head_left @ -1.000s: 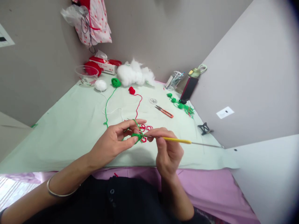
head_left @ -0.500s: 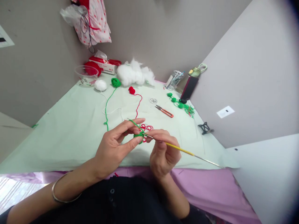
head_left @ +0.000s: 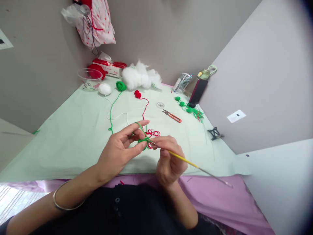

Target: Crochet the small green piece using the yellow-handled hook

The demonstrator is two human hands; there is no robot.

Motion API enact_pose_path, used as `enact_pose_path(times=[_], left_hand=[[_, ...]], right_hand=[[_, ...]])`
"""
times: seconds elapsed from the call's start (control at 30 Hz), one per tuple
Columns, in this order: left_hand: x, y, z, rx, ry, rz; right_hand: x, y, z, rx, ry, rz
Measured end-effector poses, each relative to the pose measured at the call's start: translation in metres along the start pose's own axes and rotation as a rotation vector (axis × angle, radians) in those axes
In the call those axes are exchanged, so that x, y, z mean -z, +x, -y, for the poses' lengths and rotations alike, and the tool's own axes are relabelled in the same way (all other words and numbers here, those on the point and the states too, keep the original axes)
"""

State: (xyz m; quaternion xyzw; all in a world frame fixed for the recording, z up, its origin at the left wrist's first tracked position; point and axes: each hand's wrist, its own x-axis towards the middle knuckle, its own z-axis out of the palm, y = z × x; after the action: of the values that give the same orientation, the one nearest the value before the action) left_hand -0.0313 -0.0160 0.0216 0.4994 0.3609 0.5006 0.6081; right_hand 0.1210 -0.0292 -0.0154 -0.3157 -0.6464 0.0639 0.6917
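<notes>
My left hand (head_left: 119, 151) pinches a small green crocheted piece (head_left: 142, 142) between thumb and fingers. Green yarn (head_left: 140, 125) loops over its raised index finger. In my right hand (head_left: 171, 160) is a crochet hook (head_left: 184, 160) with a yellow grip, its tip touching the green piece and its far end pointing down to the right. Behind the hands lies tangled red yarn (head_left: 154, 133), partly hidden by the fingers. A green strand (head_left: 111, 114) runs from a green yarn ball (head_left: 120, 86) toward my left hand.
Orange-handled snips (head_left: 172, 116) and a small clear dish (head_left: 160, 105) lie beyond my right hand. Farther back are white stuffing (head_left: 140, 76), a white ball (head_left: 105, 89), a red ball (head_left: 138, 94), a plastic tub (head_left: 90, 80), green pieces (head_left: 189, 110) and a bottle (head_left: 199, 86).
The hook's outer end has swung slightly down, and my right hand has shifted a little left. My left index finger and the green piece have also moved slightly left.
</notes>
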Motion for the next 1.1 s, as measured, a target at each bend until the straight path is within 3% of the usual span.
enact_pose_path(times=[0.13,0.2,0.37,0.5,0.6,0.73,0.8,0.9,1.03,1.1], left_hand=[[0.001,0.004,0.003,0.047,-0.025,0.027],[0.001,0.004,0.002,0.025,0.001,0.007],[0.003,0.002,-0.006,-0.065,0.161,-0.037],[0.005,0.004,-0.003,0.009,0.077,0.044],[0.002,0.005,0.004,0.068,-0.056,0.071],[-0.003,0.003,0.009,0.158,-0.237,0.068],[-0.002,0.003,0.007,0.259,-0.311,0.103],[0.005,0.007,0.001,0.368,-0.38,0.143],[0.013,0.011,-0.006,0.295,-0.292,0.147],[0.011,0.01,-0.006,0.263,-0.259,0.183]], right_hand=[[0.001,-0.011,-0.006,0.185,-0.147,0.029],[0.001,-0.011,-0.007,0.186,-0.153,0.041],[0.002,0.005,-0.001,-0.154,0.143,0.053],[0.0,0.008,-0.001,-0.317,0.292,0.042],[-0.001,0.0,-0.004,-0.171,0.088,0.045],[-0.002,-0.011,-0.007,0.267,-0.378,-0.019],[0.0,-0.012,-0.007,0.32,-0.433,-0.029],[0.005,-0.003,-0.002,0.13,-0.229,0.022],[0.01,0.01,0.006,-0.264,0.198,-0.04],[0.009,0.013,0.007,-0.362,0.294,-0.002]])
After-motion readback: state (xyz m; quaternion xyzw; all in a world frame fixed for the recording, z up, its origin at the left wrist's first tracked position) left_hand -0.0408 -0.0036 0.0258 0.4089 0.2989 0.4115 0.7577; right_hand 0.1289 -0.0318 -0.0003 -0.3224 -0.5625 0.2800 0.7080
